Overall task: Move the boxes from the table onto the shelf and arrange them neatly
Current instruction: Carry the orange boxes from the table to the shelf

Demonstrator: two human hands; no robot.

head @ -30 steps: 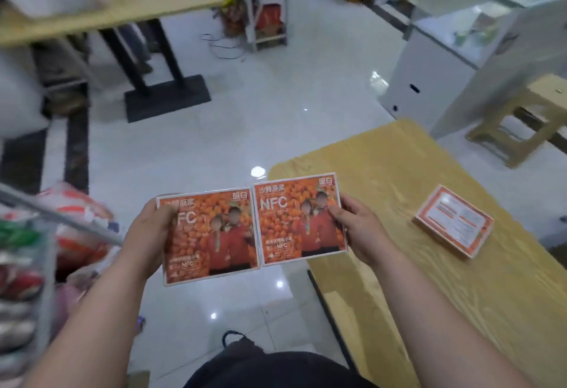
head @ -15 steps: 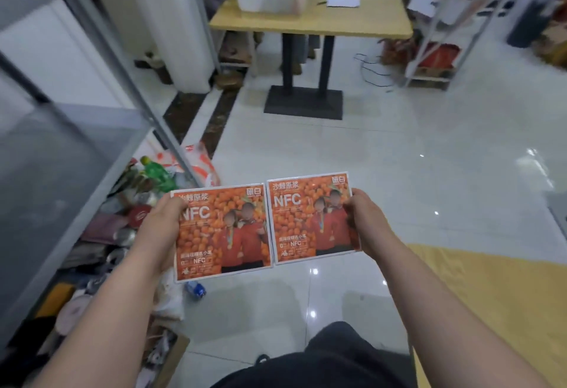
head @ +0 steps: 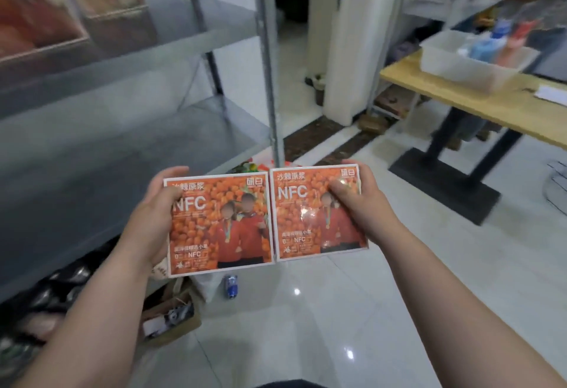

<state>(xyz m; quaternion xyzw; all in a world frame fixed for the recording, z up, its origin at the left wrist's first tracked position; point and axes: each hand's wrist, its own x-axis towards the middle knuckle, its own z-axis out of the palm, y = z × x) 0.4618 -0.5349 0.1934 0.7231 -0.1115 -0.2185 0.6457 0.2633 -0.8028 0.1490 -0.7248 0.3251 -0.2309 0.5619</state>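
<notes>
Two flat orange boxes marked NFC are held side by side in front of me, faces up. My left hand (head: 150,219) grips the left box (head: 221,228) by its left edge, thumb on its top. My right hand (head: 362,203) grips the right box (head: 310,222) by its right edge, thumb on the printed face. The boxes touch along their inner edges. The grey metal shelf (head: 101,157) stands just to the left of them, its near board bare. On the shelf's upper board at the top left lie blurred orange boxes (head: 36,10).
A steel shelf post (head: 267,75) rises just beyond the boxes. Under the shelf lie bags, cans and a cardboard carton (head: 171,323); a small can (head: 230,286) lies on the tiled floor. A wooden table (head: 478,102) with a white plastic tub (head: 466,59) stands at the right.
My view has swung left, from the table and open floor to the shelf. Both hands still carry the two boxes, now close to the shelf's front edge; the right thumb lies further onto its box.
</notes>
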